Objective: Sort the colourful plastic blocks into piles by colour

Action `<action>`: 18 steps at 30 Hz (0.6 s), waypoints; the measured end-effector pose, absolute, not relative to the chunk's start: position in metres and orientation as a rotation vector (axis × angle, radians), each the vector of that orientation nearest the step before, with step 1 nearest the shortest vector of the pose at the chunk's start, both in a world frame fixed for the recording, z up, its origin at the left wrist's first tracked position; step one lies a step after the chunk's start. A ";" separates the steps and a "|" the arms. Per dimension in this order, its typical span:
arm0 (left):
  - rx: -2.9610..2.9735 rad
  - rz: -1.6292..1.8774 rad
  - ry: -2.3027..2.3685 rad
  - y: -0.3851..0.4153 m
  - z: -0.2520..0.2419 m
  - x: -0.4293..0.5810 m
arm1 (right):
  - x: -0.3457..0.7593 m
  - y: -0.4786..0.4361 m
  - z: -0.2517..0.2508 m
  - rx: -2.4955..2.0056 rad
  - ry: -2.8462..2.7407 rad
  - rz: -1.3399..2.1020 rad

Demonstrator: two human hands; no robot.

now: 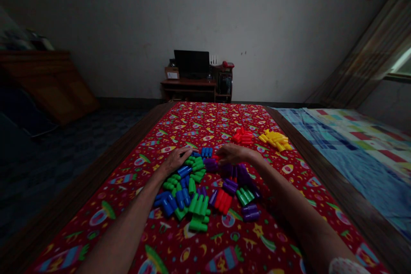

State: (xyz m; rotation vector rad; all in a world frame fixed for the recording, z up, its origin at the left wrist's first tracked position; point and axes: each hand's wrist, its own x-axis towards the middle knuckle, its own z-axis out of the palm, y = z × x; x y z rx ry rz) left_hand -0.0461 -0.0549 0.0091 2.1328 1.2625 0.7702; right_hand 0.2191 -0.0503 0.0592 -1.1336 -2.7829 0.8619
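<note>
Green blocks (199, 205), blue blocks (183, 198), purple blocks (251, 212) and red blocks (223, 201) lie in a loose heap on a red patterned cloth (128, 222). My left hand (176, 159) rests at the heap's upper left edge, beside blue and green pieces; its fingertips are partly hidden and I cannot make out what they touch. My right hand (231, 154) is over purple pieces at the upper right of the heap, its fingers bent down and dim. Whether it grips a piece is unclear.
Behind the heap sit a small red pile (243, 136) and a yellow pile (275, 140). A desk (189, 82) with a monitor (192, 64) stands against the far wall. A bed with a blue sheet (324, 158) is at the right, a wooden cabinet (48, 85) at the left.
</note>
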 end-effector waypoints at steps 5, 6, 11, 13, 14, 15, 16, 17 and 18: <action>2.118 0.779 1.255 -0.053 0.008 -0.047 | 0.238 -0.044 0.072 -1.145 -2.555 0.760; 2.116 0.780 1.257 -0.053 0.008 -0.047 | 0.240 -0.042 0.072 -1.184 -2.444 0.707; 2.127 0.778 1.266 -0.054 0.009 -0.046 | 0.249 -0.024 0.055 -1.350 -1.940 0.739; 2.135 0.773 1.265 -0.054 0.010 -0.046 | 0.257 -0.017 0.047 -1.421 -1.889 0.658; 2.139 0.772 1.266 -0.055 0.010 -0.046 | 0.262 -0.014 0.044 -1.465 -1.879 0.558; 2.142 0.772 1.265 -0.055 0.010 -0.046 | 0.267 -0.012 0.042 -1.512 -1.876 0.450; 2.144 0.773 1.264 -0.055 0.010 -0.046 | 0.272 -0.010 0.040 -1.557 -1.883 0.351; 2.145 0.776 1.263 -0.055 0.009 -0.046 | 0.276 -0.009 0.040 -1.598 -1.895 0.270; 2.144 0.779 1.264 -0.054 0.009 -0.046 | 0.279 -0.008 0.039 -1.635 -1.910 0.210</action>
